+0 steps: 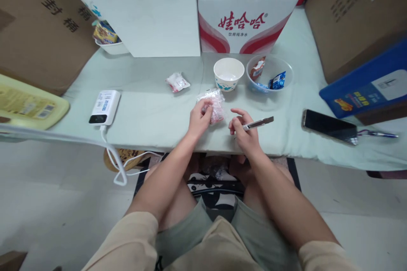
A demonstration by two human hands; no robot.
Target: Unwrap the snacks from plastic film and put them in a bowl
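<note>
My left hand (201, 116) is closed, thumb and fingers pinching the near left edge of a clear plastic packet (217, 103) with pink and white contents. The packet lies on the cloth-covered table. In my right hand (244, 132) is a utility knife (261, 123), its grey body sticking out to the right past the fingers. The hand is just right of the packet, apart from it. Behind the packet stands a white paper bowl (228, 70) with a blue-green pattern. A second small white and red packet (177, 82) lies farther left.
A clear plastic bowl (270, 61) holds blue and brown wrappers. A phone (330, 126) lies right; a white power bank (104, 107) with a cable lies left. White cartons (165, 21) wall the back. A yellow bottle (32, 101) and a blue container (365, 80) flank the table.
</note>
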